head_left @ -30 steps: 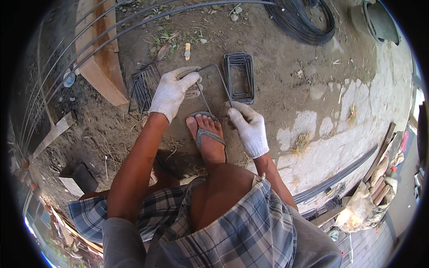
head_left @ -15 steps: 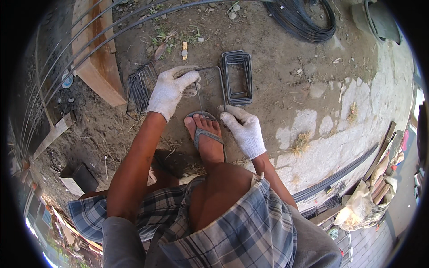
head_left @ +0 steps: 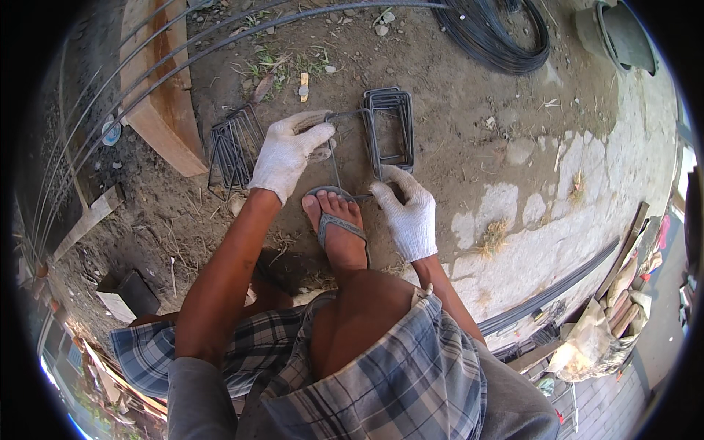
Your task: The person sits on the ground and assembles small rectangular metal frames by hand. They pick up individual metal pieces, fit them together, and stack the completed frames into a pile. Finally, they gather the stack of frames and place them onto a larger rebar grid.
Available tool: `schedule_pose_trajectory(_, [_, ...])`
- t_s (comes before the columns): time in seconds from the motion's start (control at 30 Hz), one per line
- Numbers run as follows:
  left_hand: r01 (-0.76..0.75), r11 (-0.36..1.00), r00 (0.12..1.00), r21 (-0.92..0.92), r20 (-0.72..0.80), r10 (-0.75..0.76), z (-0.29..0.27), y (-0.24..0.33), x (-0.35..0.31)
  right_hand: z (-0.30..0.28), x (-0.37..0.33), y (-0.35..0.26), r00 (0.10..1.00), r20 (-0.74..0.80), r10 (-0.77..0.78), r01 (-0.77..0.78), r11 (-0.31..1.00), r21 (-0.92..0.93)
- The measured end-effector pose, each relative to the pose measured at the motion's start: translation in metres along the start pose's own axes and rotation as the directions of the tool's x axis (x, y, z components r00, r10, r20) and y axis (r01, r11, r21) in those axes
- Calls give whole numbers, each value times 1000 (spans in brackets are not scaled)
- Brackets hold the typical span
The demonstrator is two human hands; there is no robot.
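A thin steel rod bent into a rectangular stirrup [head_left: 347, 113] is held over the dirt between my hands, both in white knit gloves. My left hand [head_left: 292, 155] is closed round its upper left corner. At the lower right corner, my right hand [head_left: 407, 213] pinches the rod between thumb and fingers. The stirrup's lower end is by the toes of my sandalled foot [head_left: 341, 220]. Its right side overlaps a neat stack of stirrups [head_left: 408, 139] on the ground. Left of my left hand lies a looser pile of stirrups [head_left: 233, 150].
Long steel bars [head_left: 257, 26] arch across the upper left, over a wooden beam [head_left: 165, 110]. A coil of black wire [head_left: 506, 55] and a grey bucket [head_left: 616, 37] stand at the far right. Straight rods [head_left: 557, 282] lie along the concrete at right.
Both hands have shifted slightly right with the stirrup. Its right side now crosses the edge of the neat stack, where before there was a gap.
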State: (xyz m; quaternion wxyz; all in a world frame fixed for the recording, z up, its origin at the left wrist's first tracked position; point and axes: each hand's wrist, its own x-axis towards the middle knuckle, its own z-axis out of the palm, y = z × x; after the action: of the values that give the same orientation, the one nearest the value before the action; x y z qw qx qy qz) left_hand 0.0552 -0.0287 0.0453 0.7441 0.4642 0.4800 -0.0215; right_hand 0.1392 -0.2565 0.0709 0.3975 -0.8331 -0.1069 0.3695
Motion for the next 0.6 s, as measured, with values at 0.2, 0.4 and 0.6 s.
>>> schedule_pose_trajectory(0.2, [-14,1000,1000,-14,-20,14,5,-1,1,-5,6,1,996,-32,-88,87,996,-34])
schedule_pose_trajectory(0.4, [12,999,999,-47,46,-10,3,1,3,-6,8,5,991,-60,-121,118,992,-47])
schedule_pose_trajectory(0.6, [-2,990,989,-140,143,22,-3,19,0,-4,12,-3,989,-64,-134,132,991,-29])
